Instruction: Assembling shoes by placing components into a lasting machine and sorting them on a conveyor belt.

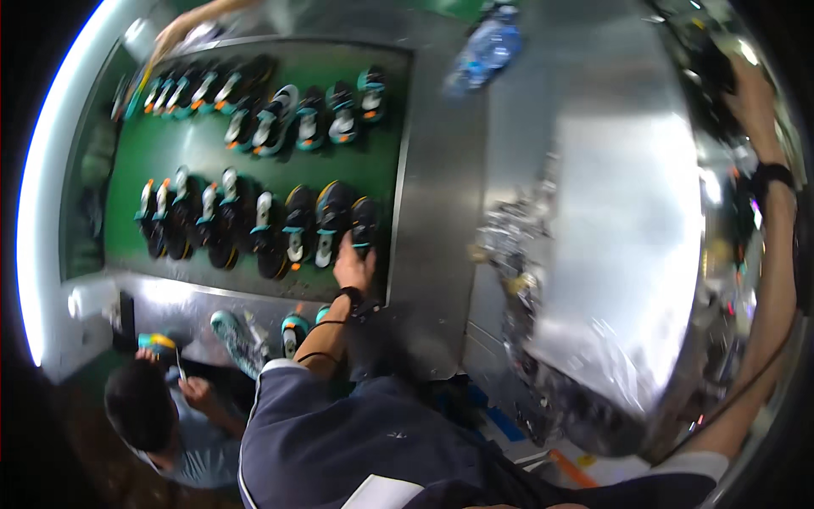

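My left hand (354,266) is closed round the lower end of a black shoe (364,219) with teal and yellow trim. That shoe is the rightmost of the nearer row on the green surface (212,154), beside another black shoe (332,204). Far to the right, my right arm stretches forward. My right hand (751,100) is next to a dark object (710,89) at the picture's rim. Its fingers are blurred and partly hidden, and I cannot make out whether it holds the object.
A farther row of shoes (310,119) stands on the green surface, inside a metal frame (398,187). Clear plastic bottles (492,49) lie beyond. A shiny metal panel (619,254) fills the right. A co-worker (144,407) holds a shoe and tool; another person's hand (170,38) reaches in.
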A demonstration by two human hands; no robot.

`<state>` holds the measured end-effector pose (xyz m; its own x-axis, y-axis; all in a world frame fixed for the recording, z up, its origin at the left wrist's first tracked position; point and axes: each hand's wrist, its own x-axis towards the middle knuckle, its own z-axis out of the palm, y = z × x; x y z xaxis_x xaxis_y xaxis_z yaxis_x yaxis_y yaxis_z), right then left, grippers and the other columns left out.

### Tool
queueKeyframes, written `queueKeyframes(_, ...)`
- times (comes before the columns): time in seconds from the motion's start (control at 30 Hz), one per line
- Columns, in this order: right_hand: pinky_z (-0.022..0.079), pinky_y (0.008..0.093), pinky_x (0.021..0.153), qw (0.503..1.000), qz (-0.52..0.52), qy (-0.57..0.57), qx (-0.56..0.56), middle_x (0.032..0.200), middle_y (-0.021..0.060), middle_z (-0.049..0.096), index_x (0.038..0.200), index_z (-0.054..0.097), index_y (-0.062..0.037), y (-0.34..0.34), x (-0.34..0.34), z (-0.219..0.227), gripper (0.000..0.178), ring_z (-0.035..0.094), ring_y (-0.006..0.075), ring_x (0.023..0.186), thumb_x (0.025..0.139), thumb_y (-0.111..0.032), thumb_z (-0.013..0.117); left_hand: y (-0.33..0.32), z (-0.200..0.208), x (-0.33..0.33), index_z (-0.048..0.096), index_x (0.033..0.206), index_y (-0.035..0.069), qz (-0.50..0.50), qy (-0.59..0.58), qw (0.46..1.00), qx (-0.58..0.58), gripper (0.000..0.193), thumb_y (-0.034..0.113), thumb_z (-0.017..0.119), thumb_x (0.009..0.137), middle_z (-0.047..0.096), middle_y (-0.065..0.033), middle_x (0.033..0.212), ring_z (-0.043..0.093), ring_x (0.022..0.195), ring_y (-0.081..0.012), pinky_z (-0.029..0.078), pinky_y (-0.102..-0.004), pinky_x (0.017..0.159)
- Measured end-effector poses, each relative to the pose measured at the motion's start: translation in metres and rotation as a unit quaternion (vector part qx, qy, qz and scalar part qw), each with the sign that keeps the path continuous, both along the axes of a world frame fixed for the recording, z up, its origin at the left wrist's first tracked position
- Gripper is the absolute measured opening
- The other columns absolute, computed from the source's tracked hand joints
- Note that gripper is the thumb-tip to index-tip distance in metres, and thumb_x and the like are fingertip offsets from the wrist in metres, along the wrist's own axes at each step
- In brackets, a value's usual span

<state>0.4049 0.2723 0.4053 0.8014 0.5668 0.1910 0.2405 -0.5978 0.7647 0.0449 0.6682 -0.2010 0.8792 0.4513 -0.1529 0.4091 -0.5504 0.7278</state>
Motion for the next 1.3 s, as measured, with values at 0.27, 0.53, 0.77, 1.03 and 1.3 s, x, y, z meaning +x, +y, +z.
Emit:
queueKeyframes(0.27, 0.046, 0.0395, 0.086, 0.907, -0.196, -0.089, 0.362, 0.099, 0.0131, 0.061, 0.096, 0.06, 0.0043, 0.068, -0.299, 0.051, 0.042, 0.059, 0.0236, 0.1, 0.067, -0.019, 0.078, 0.013, 0.021, -0.001, 0.033, 0.139, -0.004, -0.155, -0.099, 0.982, 0.038, 0.078, 0.025, 0.073, 0.078, 0.045, -0.0275, 0.134, 0.044, 0.125, -0.0423, 0.036, -0.0462, 0.103)
queueKeyframes(0.53, 0.051, 0.0301, 0.073, 0.815, -0.06, -0.21, 0.536, 0.085, 0.0092, 0.067, 0.098, 0.063, -0.0011, 0.01, -0.613, 0.016, 0.042, 0.064, 0.0142, 0.079, 0.068, -0.026, 0.08, -0.126, 0.262, -0.14, 0.05, 0.131, -0.003, -0.584, 0.102, 0.656, -0.468, 0.049, 0.012, 0.068, 0.088, 0.06, -0.0168, 0.124, 0.058, 0.115, -0.0249, 0.044, -0.0362, 0.097)
queueKeyframes(0.77, 0.051, 0.0349, 0.067, 0.616, -0.254, -0.296, 0.684, 0.08, 0.018, 0.066, 0.094, 0.064, 0.0059, 0.072, -0.847, -0.087, 0.046, 0.066, 0.0281, 0.074, 0.064, -0.025, 0.077, -0.259, 0.383, -0.288, 0.036, 0.141, -0.004, -0.75, -0.028, 0.397, -0.529, 0.072, 0.034, 0.066, 0.088, 0.049, -0.0181, 0.135, 0.05, 0.124, -0.0275, 0.037, -0.0388, 0.105)
queueKeyframes(1.03, 0.05, 0.027, 0.082, 0.262, -0.205, -0.522, 0.785, 0.105, 0.0078, 0.067, 0.128, 0.052, 0.0005, 0.165, -1.072, -0.194, 0.067, 0.062, 0.0121, 0.092, 0.073, -0.023, 0.081, -0.298, 0.371, -0.543, 0.047, 0.129, 0.0, -0.781, 0.304, 0.238, -0.492, 0.038, 0.015, 0.056, 0.096, 0.058, -0.0068, 0.118, 0.055, 0.107, -0.0142, 0.043, -0.0313, 0.094)
queueKeyframes(1.3, 0.047, 0.029, 0.085, 0.128, -0.222, -0.761, 0.597, 0.103, 0.0057, 0.062, 0.121, 0.057, -0.0024, 0.232, -1.238, -0.28, 0.056, 0.059, 0.015, 0.092, 0.068, -0.011, 0.075, -0.285, 0.337, -0.752, 0.03, 0.146, -0.003, -0.907, 0.3, 0.097, -0.28, 0.063, 0.033, 0.052, 0.098, 0.057, -0.0151, 0.125, 0.054, 0.109, -0.0181, 0.045, -0.0302, 0.092)
